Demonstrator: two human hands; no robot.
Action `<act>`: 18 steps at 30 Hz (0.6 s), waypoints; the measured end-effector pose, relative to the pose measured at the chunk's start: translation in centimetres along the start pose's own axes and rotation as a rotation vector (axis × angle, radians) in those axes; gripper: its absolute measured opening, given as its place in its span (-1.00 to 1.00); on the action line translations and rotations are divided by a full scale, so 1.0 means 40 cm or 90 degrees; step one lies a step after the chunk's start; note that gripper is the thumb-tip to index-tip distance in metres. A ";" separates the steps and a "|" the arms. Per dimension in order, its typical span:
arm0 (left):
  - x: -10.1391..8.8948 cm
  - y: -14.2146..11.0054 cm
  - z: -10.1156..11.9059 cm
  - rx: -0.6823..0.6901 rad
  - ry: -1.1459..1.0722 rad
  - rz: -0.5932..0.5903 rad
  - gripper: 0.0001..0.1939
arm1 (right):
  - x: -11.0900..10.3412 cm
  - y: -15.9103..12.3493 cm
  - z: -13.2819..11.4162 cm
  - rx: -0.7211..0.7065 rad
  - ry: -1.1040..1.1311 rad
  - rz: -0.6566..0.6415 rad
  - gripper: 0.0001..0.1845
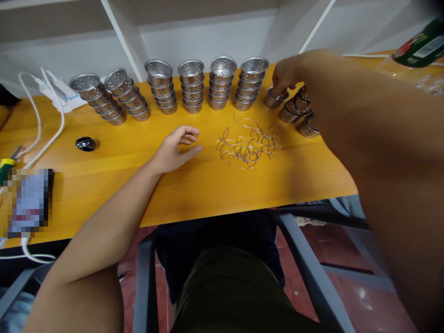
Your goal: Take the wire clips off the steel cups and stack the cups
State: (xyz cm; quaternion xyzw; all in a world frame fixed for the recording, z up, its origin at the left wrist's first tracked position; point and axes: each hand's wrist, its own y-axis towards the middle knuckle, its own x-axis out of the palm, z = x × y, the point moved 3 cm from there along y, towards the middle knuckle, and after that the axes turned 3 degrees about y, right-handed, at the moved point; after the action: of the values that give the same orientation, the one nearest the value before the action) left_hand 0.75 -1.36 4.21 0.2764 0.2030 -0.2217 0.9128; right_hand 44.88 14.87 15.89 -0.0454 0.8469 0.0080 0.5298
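My right hand (288, 75) reaches to the far right of the table, its fingers closed at the rim of a small perforated metal cup (276, 100) that stands upright. Part of that cup is hidden by the fingers. Beside it, more such cups (290, 113) lie tilted together, partly covered by my right forearm. My left hand (178, 147) is by the middle of the table, empty, with thumb and fingers apart and slightly curled. Just right of it lies a loose heap of thin curved metal wires (248, 145).
Several stacks of perforated metal cups (193, 88) line the back of the yellow table (208, 194); the two leftmost lean. At left are a shiny black round object (86, 144), a blurred-out phone-like device (31, 201) and white cables (61, 120). A green-labelled bottle (419, 48) is at upper right.
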 end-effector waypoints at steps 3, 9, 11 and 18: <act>-0.001 -0.001 -0.001 0.000 -0.003 -0.004 -0.55 | -0.039 -0.032 -0.052 0.147 -0.149 0.020 -0.78; -0.005 0.000 -0.010 0.003 -0.014 -0.005 -0.57 | -0.059 -0.095 -0.170 -0.041 0.021 0.007 0.17; -0.005 0.001 -0.009 0.003 -0.017 -0.007 -0.56 | -0.026 -0.092 -0.175 -0.033 -0.002 -0.039 0.52; -0.006 0.000 -0.002 -0.010 -0.007 0.001 -0.57 | 0.051 -0.065 -0.153 -0.041 -0.070 0.016 0.18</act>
State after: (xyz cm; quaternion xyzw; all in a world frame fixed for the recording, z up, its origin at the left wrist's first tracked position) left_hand 0.51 -1.25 4.27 0.2686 0.1997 -0.2207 0.9161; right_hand 38.74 11.78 16.84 -0.0512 0.8161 0.0445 0.5739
